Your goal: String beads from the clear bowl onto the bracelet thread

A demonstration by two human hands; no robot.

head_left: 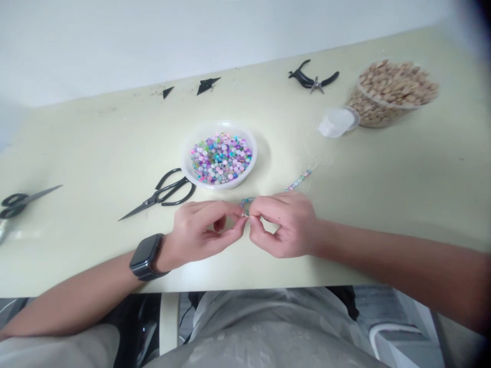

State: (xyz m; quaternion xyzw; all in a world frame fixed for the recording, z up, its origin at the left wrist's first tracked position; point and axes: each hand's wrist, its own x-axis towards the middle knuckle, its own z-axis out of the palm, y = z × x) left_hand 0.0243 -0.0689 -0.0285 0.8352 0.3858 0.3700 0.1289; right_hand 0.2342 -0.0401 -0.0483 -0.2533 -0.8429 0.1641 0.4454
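A string of small coloured beads (298,181) runs from the right behind my hands, and its near end shows between my fingertips. My left hand (207,227), with a dark watch on its wrist, pinches that end between thumb and index finger. My right hand (283,224) is closed in a pinch at the same spot, its fingertips almost touching the left ones. Just beyond my hands stands a round white bowl (186,173) of mixed pink, purple, blue and green beads. Thin clear thread trails from the far end of the string.
Black-handled scissors (148,203) lie left of the bowl, with another pair (17,206) at the left edge. Black pliers (305,79), a white spool (337,122) and a tub of nuts (378,110) are farther back. Black scraps (206,86) lie near the wall.
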